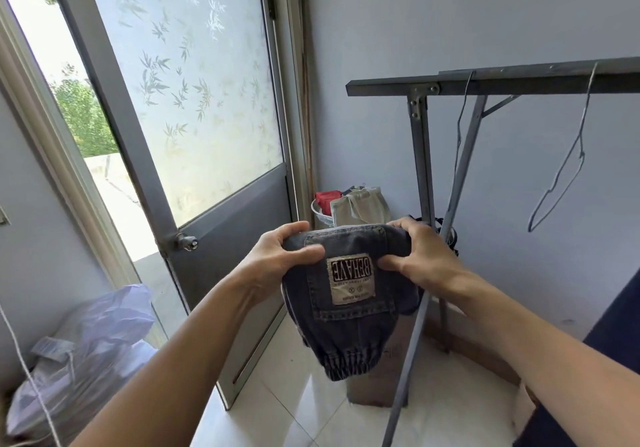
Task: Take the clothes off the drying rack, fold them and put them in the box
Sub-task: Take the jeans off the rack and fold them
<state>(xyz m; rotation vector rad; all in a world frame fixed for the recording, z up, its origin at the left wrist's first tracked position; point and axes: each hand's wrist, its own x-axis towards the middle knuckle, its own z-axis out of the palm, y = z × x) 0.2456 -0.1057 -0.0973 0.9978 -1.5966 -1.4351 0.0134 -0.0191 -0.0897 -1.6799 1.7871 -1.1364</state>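
Observation:
I hold a folded pair of dark denim shorts (349,318) in mid-air, its white "BEHAVE" patch facing me upside down and the elastic waistband hanging at the bottom. My left hand (280,256) grips the fold's upper left corner, thumb on the front. My right hand (415,256) grips the upper right corner in the same way. The grey metal drying rack (485,81) stands behind at the right, with two bare wire hangers (568,169) on its top bar. A cardboard box (384,370) sits on the floor below the shorts, mostly hidden by them.
An open door with frosted glass (194,100) stands at left. A plastic bag (90,342) lies at lower left. A basin with a canvas bag (360,206) sits in the corner. Dark cloth (609,360) fills the lower right edge. The floor is white tile.

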